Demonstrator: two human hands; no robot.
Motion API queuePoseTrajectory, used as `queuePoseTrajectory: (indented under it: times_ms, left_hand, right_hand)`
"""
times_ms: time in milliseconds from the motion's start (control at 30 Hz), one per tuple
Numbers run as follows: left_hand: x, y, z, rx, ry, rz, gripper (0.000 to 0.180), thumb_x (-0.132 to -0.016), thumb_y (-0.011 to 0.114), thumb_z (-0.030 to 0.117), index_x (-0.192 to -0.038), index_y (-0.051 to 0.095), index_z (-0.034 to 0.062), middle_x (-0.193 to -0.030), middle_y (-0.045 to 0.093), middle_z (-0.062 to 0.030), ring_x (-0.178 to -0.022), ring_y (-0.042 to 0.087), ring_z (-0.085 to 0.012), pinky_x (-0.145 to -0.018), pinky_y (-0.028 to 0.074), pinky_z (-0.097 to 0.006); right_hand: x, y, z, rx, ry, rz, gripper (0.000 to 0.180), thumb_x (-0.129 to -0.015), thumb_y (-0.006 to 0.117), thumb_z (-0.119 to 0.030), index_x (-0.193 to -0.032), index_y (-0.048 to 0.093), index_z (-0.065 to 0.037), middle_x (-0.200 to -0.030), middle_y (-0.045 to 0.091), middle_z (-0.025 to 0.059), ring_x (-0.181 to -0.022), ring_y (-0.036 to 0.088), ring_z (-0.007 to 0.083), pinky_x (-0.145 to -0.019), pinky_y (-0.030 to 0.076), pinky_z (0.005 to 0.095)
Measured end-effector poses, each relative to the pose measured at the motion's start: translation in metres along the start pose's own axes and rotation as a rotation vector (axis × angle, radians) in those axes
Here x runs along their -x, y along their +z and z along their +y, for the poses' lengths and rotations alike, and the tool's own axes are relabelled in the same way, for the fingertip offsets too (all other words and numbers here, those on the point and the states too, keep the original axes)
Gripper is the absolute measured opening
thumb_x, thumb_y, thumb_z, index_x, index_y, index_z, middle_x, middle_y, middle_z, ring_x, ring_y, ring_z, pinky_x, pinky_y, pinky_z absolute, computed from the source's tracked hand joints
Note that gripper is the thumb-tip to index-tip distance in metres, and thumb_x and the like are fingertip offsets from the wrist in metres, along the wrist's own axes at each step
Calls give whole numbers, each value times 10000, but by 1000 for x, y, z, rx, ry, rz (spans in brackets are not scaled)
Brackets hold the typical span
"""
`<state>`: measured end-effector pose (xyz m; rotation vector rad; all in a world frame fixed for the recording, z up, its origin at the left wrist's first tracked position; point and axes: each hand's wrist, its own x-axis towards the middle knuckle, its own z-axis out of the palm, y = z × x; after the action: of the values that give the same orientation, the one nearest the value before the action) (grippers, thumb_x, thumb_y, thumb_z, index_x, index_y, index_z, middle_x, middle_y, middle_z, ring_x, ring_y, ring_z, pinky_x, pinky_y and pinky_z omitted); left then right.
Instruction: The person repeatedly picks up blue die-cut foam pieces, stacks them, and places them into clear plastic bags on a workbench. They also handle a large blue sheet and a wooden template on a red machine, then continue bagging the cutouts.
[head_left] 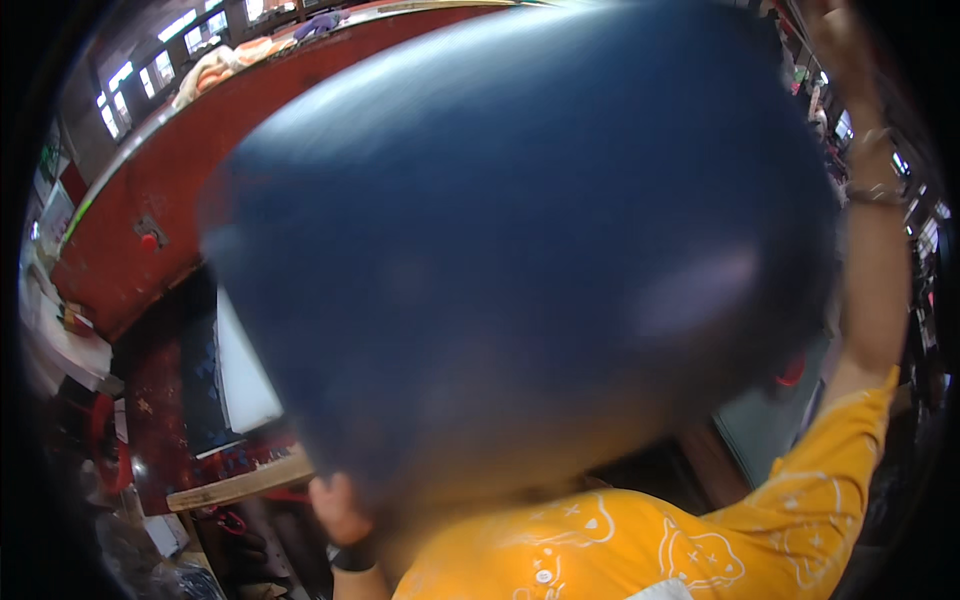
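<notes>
A large dark blue, smooth, shiny sheet (520, 230) fills most of the head view, bulging up in a curve close to me and blurred by motion. At its lower left edge my left hand (342, 508) is closed on it, the fingertips showing at the border. My right arm is raised along the right side. My right hand (845, 60) is at the upper right, beside the sheet's far right edge; its fingers are smeared and partly cut off, so their grip cannot be made out.
Behind the sheet stands a red machine body or panel (165, 200) with a red button (149, 242). Below it are a dark red bench (150, 440), a white sheet (243, 375) and a wooden strip (245, 480). Cloths (230, 65) lie on top of the red panel.
</notes>
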<state>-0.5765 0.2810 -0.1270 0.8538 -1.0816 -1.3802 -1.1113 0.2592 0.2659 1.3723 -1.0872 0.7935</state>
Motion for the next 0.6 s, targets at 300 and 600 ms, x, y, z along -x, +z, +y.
queuePoseTrajectory:
  times_ms: [300,600]
  left_hand:
    - [-57,-64,48,-352,-153,120,329,-949,534,202,-1154,572,-53,-1067,625,-69,-908,568,-128,-830,444,-261]
    - [-149,-143,37,-759,0,297,420,-889,537,66,-1281,483,-75,-1251,535,-145,-1139,518,-214,-995,395,-339]
  right_hand:
    - [328,39,-131,-456,725,-1526,435,-879,562,-423,-1009,677,-25,-962,665,229,-937,630,387,-865,478,445]
    - [340,103,-166,-676,1080,-1007,231,-867,629,-199,-873,564,23,-649,548,151,-583,531,283,-548,392,375]
